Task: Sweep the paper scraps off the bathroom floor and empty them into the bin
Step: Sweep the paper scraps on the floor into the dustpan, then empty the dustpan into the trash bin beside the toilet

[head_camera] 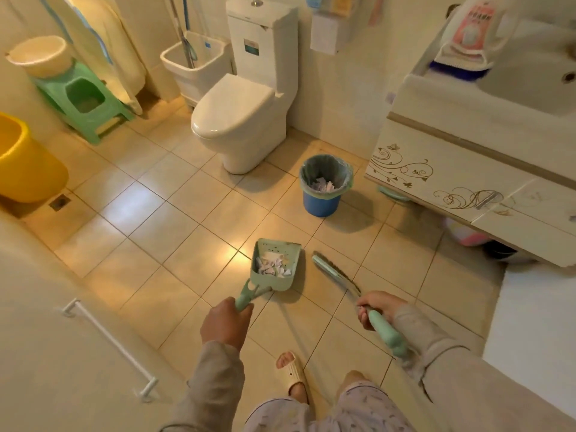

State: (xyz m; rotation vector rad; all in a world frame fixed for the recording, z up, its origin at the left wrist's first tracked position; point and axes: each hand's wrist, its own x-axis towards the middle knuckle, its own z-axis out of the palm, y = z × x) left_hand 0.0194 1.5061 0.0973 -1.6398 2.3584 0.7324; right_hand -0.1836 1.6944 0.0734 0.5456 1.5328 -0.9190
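My left hand (226, 321) grips the handle of a mint-green dustpan (290, 277) that sits low over the tiled floor. A heap of white paper scraps (272, 265) lies inside the pan. My right hand (378, 307) holds a mint-green hand brush (335, 274) by its handle, with the bristle head pointing away from me, just right of the pan. A blue bin (321, 204) with a pale liner stands farther ahead, beside the toilet, and more paper scraps (324, 185) lie in it.
A white toilet (240, 116) stands left of the bin. A vanity cabinet (452, 176) juts out on the right. A yellow tub (21, 163) and a green stool (84, 101) sit at the left. My slippered foot (291, 372) is near the bottom.
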